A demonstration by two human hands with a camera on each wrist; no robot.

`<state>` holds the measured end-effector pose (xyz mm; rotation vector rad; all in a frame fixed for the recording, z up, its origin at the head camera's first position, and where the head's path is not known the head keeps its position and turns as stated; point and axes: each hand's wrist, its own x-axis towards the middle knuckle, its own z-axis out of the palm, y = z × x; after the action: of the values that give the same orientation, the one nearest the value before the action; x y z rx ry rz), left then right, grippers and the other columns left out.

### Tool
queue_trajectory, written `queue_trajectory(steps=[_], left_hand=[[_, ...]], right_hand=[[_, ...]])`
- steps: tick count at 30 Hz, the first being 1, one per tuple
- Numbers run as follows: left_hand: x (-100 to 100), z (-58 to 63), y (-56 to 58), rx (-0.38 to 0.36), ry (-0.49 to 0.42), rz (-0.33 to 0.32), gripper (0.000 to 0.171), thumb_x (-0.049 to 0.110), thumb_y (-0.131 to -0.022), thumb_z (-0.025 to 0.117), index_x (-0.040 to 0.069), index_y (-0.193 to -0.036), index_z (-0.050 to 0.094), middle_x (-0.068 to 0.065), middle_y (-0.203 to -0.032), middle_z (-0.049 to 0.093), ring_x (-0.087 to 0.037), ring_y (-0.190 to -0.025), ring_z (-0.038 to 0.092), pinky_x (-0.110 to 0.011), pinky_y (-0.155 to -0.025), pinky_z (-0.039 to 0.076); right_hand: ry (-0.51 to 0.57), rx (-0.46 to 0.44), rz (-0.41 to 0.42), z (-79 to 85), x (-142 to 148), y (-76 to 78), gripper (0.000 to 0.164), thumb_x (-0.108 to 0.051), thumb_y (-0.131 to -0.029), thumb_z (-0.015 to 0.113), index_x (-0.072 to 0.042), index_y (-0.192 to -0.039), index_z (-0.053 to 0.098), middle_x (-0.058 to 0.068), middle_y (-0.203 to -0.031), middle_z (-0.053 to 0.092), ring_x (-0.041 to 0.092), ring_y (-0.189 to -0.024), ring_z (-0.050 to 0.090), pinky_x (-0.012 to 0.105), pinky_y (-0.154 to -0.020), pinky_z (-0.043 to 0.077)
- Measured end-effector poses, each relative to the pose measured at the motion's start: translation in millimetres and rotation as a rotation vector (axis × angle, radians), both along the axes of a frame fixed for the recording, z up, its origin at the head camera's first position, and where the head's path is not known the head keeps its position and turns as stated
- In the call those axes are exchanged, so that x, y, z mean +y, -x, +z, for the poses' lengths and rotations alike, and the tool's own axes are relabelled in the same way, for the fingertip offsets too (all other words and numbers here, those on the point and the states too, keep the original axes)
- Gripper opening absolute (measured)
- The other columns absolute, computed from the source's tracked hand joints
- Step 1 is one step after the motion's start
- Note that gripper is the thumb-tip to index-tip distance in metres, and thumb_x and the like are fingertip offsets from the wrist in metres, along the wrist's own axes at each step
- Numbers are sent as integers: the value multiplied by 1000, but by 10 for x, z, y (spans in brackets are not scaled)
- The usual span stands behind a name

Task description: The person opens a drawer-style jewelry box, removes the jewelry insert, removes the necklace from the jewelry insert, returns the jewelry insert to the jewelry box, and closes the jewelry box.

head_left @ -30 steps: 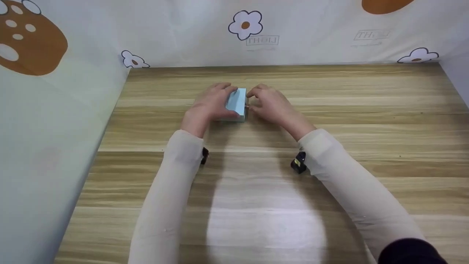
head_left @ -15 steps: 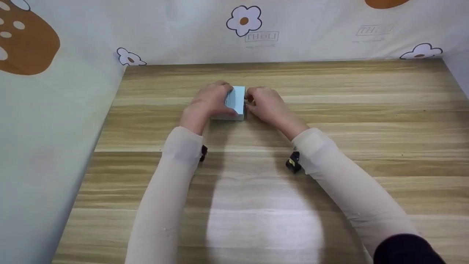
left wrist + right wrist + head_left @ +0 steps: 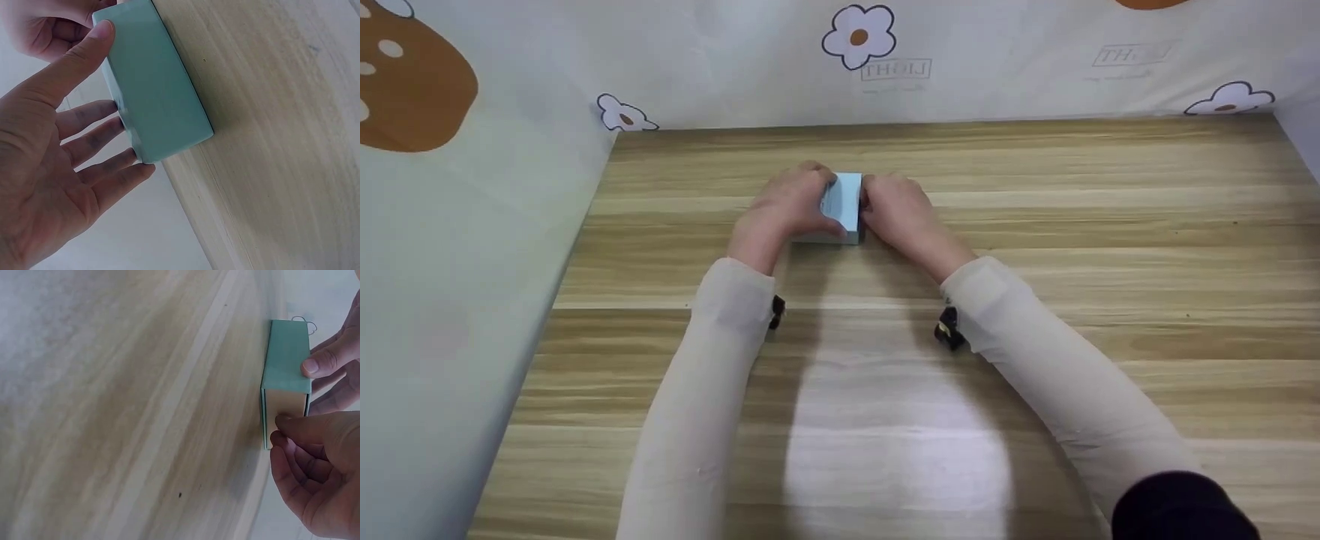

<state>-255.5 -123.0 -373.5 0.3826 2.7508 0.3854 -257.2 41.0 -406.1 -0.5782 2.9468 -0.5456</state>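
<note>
A small teal drawer-style box (image 3: 844, 202) lies on the wood-grain table, its brown inner end (image 3: 278, 408) facing right. My left hand (image 3: 787, 206) holds the box across its long sides, the thumb (image 3: 84, 56) on the near side and the fingers on the far side. At the brown end is my right hand (image 3: 900, 214), its thumb and index finger pinching together against it, the other fingers curled. Any small pull between those fingertips is too hidden to make out. In the right wrist view the inner end sits about level with the teal sleeve.
Behind the table (image 3: 1072, 225) hangs a pale flower-printed sheet (image 3: 735, 67), and another side of it runs along the left edge. A thin wire-like loop (image 3: 306, 323) shows beyond the box in the right wrist view.
My right hand has moved left, against the box's end, and its thumb and index finger have closed together. My left hand keeps its hold on the box, which stays about in place.
</note>
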Motion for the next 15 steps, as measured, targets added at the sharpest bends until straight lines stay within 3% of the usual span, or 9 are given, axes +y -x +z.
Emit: queue_trajectory(steps=[10, 15], left_hand=[[10, 2, 5, -1, 1, -3, 80, 37, -81, 82, 4, -146, 48, -13, -154, 42, -31, -135, 46, -44, -117, 37], [-11, 4, -11, -9, 3, 3, 79, 36, -82, 81, 5, -146, 47, -13, -155, 40, -31, -137, 44, -46, -118, 34]], right_hand=[[-90, 85, 10, -40, -13, -20, 20, -5, -98, 53, 1, -105, 70, 18, -94, 72, 23, -76, 55, 45, -74, 57], [-99, 58, -2, -56, -26, -21, 21, -10, -99, 52, 1, -106, 69, 19, -95, 72, 24, -77, 58, 46, -72, 58]])
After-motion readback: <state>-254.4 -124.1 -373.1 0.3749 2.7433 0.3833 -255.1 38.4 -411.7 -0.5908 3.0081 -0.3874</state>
